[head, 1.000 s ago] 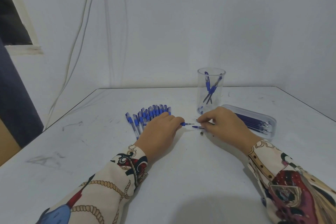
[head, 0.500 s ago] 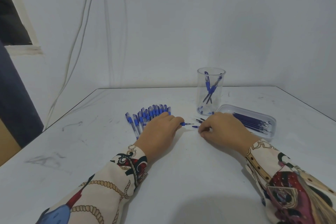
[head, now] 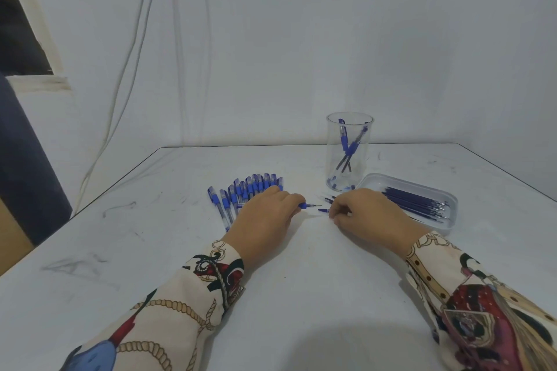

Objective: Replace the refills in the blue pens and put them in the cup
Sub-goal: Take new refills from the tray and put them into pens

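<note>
Head view: left hand (head: 265, 217) around pen (head: 309, 206), right hand (head: 366, 214) perhaps pinching tip (head: 324, 210).

one head-worn wide view looks forward and down over the table (head: 301, 295) toward the wall (head: 301, 54)

Cream sleeves (head: 187, 307) printed with ropes, red patches
</note>
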A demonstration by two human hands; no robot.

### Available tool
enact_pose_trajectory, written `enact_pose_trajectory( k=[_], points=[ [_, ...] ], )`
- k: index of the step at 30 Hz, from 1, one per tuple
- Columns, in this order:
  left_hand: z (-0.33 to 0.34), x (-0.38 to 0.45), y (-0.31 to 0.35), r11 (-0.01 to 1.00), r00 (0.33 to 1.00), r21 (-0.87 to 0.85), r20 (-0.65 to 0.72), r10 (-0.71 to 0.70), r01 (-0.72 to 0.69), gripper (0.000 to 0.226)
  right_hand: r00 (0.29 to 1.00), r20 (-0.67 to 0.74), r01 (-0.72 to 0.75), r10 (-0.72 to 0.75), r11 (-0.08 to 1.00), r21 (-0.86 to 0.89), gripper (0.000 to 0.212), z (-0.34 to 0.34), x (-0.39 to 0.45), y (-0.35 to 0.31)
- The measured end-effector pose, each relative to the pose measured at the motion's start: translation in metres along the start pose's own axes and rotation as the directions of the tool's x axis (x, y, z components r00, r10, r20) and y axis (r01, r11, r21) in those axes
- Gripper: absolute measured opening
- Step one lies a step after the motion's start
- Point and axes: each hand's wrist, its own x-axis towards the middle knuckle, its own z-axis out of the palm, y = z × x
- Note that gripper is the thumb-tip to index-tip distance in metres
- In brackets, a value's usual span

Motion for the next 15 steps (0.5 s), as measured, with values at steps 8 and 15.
enact_pose_trajectory(
  k=[8,15],
  points=[
    [-0.0010,0.0003,0.0015,1.000,1.000,-0.004,-0.002,0.010,-0.010,0.026,0.997,-0.013,-0.077,0.080,0.988,0.132,0.008,0.0028,0.0010,0.0008],
    [-0.0012,-0.0004,0.0018,1.000,1.000,-0.016,-0.005,0.008,-0.008,0.025,0.995,-0.043,-0.091,0.094,0.994,0.065,0.013,-0.0001,-0.0017,0.0000]
  ],
)
